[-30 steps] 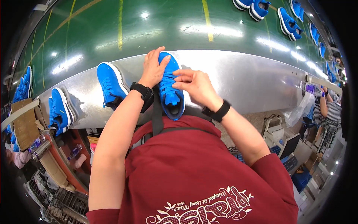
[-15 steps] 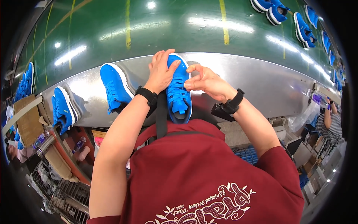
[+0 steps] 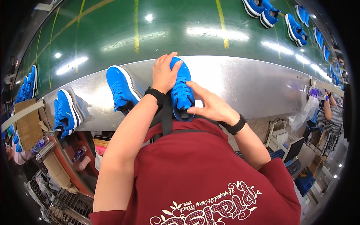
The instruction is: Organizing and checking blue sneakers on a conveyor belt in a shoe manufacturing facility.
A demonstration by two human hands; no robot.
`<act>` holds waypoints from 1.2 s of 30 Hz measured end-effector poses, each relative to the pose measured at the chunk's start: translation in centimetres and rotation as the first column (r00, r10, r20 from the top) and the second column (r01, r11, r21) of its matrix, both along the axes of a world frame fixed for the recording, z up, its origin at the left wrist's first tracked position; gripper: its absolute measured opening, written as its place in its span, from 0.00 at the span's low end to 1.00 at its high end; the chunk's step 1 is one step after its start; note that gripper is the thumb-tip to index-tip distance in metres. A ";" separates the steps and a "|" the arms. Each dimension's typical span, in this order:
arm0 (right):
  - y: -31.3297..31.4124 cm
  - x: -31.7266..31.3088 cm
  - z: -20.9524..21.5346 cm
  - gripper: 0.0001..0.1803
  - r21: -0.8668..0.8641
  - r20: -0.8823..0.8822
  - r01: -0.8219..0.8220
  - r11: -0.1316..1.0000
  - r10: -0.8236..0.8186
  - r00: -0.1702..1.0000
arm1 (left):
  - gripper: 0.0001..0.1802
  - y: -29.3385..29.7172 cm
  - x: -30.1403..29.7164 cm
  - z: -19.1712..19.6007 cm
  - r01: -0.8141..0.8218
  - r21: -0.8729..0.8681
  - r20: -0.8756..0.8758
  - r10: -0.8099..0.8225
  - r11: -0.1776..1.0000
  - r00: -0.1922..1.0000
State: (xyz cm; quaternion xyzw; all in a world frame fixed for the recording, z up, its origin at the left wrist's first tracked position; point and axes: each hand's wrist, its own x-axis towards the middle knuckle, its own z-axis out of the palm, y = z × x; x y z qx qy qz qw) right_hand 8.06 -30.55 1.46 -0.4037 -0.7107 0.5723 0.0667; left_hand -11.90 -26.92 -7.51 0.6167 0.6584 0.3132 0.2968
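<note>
A blue lace-up sneaker [image 3: 182,88] with a white sole edge rests on the metal ledge in front of me, toe pointing away. My left hand [image 3: 165,73] is wrapped over its toe, thumb on the upper. On the right side of the shoe is my right hand [image 3: 212,103], its fingers stretched out and apart. One fingertip touches near the laces and the thumb reaches the collar by the tongue. The fingers beyond are partly hidden. Left of my hands, another blue sneaker [image 3: 119,88] lies on the ledge.
A pair of blue sneakers [image 3: 66,112] stands farther left on the metal ledge [image 3: 258,82]. Beyond runs a green belt [image 3: 180,26] with yellow lines, carrying several blue shoes [image 3: 296,30] at far right. A cardboard piece [image 3: 28,123] is at left; a person [image 3: 330,116] stands far right.
My right hand has moved from the middle laces down toward the collar, its pinched fingers now spread. The left hand keeps its hold on the toe.
</note>
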 end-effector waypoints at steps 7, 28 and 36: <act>-3.7 -2.3 -1.0 0.50 0.096 0.073 0.191 0.977 -0.198 0.978 | 0.27 -0.8 0.0 1.1 -0.109 -0.004 0.133 0.108 0.994 0.985; -5.7 -4.2 -2.4 0.34 0.213 0.240 0.438 0.873 -0.482 0.843 | 0.29 -13.4 -14.0 9.2 -0.088 0.218 0.031 0.083 0.972 0.996; -1.2 -10.7 2.2 0.29 0.569 0.190 0.249 0.783 -0.420 0.887 | 0.35 -12.9 -14.3 6.3 -0.170 0.306 -0.086 0.205 0.937 0.975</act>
